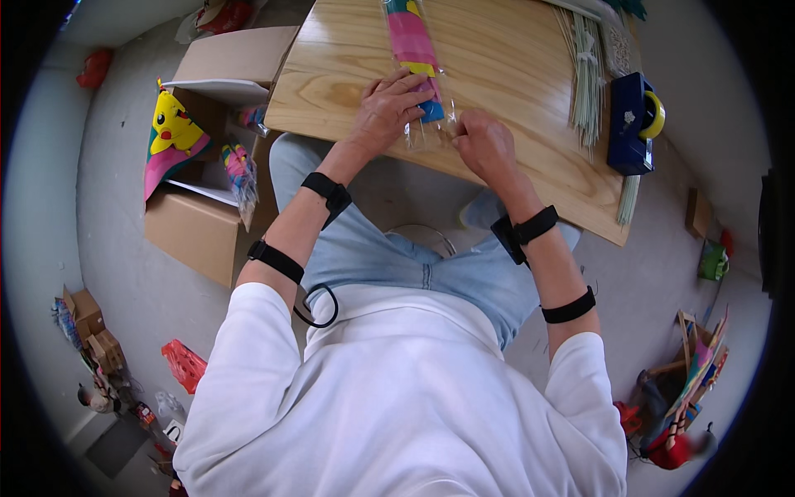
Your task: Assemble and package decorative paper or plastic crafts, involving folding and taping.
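As 2 hands press 1 clear packet, 1 tape dispenser nearby

One view only: head cam, worn on the person, looking steeply down over the white shirt and jeans w/ a wide fisheye, so straight edges bow toward the dark rim. It faces fwd and down onto the wooden surface, fairly close; forearms come in from the lower edge, hands near the upper centre. Floor w/ cardboard boxes curves off at left, clutter at right. No 2nd view to overlap.
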The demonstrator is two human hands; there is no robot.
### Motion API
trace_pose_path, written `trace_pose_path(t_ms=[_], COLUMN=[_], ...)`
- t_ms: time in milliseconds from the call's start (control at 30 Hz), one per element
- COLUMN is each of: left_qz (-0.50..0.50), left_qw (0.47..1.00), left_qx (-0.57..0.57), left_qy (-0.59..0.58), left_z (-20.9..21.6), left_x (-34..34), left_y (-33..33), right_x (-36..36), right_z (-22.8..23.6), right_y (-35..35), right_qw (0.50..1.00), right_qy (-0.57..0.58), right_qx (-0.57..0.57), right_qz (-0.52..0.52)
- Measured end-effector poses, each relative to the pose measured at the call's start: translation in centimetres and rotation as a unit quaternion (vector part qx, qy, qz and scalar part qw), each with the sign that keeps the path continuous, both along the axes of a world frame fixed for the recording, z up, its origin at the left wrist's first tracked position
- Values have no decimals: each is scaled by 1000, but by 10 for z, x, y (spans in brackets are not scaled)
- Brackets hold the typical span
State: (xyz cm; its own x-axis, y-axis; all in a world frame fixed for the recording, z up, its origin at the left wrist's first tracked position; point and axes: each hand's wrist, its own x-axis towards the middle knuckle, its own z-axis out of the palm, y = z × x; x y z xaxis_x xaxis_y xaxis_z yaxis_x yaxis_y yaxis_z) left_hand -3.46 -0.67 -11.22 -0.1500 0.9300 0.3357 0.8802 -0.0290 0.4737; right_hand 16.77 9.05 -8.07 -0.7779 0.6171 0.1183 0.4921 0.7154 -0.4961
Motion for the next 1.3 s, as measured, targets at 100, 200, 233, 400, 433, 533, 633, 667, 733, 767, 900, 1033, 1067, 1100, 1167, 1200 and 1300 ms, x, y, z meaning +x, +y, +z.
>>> trace_pose_path(t_ms=[100, 200, 233, 400, 433, 533, 633, 667, 733, 767, 900, 1033, 1067, 1100, 1167, 1200, 1300], left_qz=[-2, -1, 2, 7, 11, 17, 16, 13, 14, 12, 11, 6, 4, 4, -13, -15, -10], left_qw=[1000, 1000, 1000, 1000, 1000, 1000, 1000, 1000, 1000, 1000, 1000, 999, 999, 999, 996, 994, 992], left_qx=[1, -4, -7, -11, -2, 8, 2, -3, 0, 0, 6, 11, 14, 13, 52, 66, 98], left_qy=[-5, -8, -4, 2, -1, -8, -10, -7, -6, -7, -8, -33, -44, -44, -77, -81, -78], left_z=[1, 2, 3, 2, 2, 1, 0, 0, -1, -1, -2, -1, 0, 2, 7, 11, 26], left_x=[-2, -1, -1, 0, 1, 1, 1, 1, 1, 1, 1, 0, 0, 0, 0, 0, 5], left_y=[-2, -2, -2, -1, -1, -1, 0, 0, -1, -1, -1, -1, 0, 0, 0, -3, -23], right_x=[-1, 2, 4, 10, 13, 21, 30, 33, 38, 40, 50, 50, 50, 47, 40, 36, 30], right_z=[-1, -2, -2, 1, 3, 8, 11, 11, 9, 8, 2, 6, 8, 11, 16, 18, 22], right_y=[-2, -7, -9, -18, -20, -23, -23, -23, -23, -23, -27, -28, -27, -25, -19, -15, -4], right_qw=[1000, 997, 994, 985, 983, 979, 975, 976, 974, 977, 988, 985, 985, 985, 986, 986, 981], right_qy=[1, 65, 83, 109, 108, 99, 93, 85, 98, 94, 132, 156, 155, 154, 169, 168, 178], right_qx=[-28, 34, 55, 99, 106, 120, 136, 143, 146, 142, 79, -44, -55, -56, -12, -15, 20], right_qz=[-3, 26, 45, 87, 100, 133, 149, 142, 140, 125, 17, -59, -52, -52, 2, 2, 76])
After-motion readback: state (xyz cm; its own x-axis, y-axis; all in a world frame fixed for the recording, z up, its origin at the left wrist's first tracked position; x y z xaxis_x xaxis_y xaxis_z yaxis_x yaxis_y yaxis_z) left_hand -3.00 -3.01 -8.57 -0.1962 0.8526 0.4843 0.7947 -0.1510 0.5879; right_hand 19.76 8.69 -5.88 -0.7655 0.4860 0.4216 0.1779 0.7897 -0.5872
